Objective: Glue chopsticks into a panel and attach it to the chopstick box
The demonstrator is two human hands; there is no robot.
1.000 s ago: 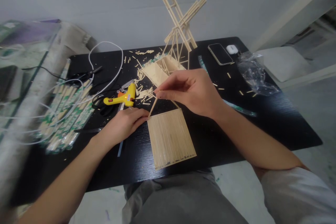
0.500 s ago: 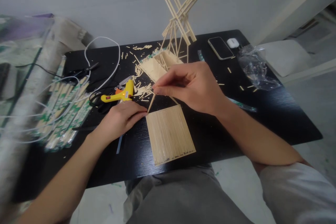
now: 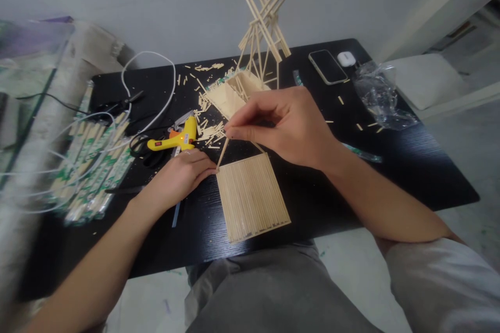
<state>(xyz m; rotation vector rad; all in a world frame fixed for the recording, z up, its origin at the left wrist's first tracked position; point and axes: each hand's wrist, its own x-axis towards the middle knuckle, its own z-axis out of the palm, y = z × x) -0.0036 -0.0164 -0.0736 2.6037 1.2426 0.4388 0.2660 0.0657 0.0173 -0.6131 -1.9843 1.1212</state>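
Observation:
My right hand (image 3: 287,127) pinches a thin wooden stick (image 3: 222,152) that slants down to the upper left corner of a flat square panel of glued sticks (image 3: 252,196) on the black table (image 3: 410,161). My left hand (image 3: 177,177) lies on the table with its fingertips against that same corner, fingers held together. A yellow glue gun (image 3: 175,138) lies just beyond my left hand. Behind the panel stands a windmill-like stick model (image 3: 260,21) on a box-shaped base (image 3: 230,94).
Wrapped chopstick packs (image 3: 91,166), a white cable (image 3: 152,88) and black scissors (image 3: 125,101) lie at the left. Cut stick bits (image 3: 209,132) are scattered mid-table. A phone (image 3: 327,66), a white earbud case (image 3: 346,58) and a clear plastic bag (image 3: 377,101) sit far right.
The view has tilted down a little, so everything sits slightly higher in the picture. Both hands hold nearly the same pose at the panel's corner.

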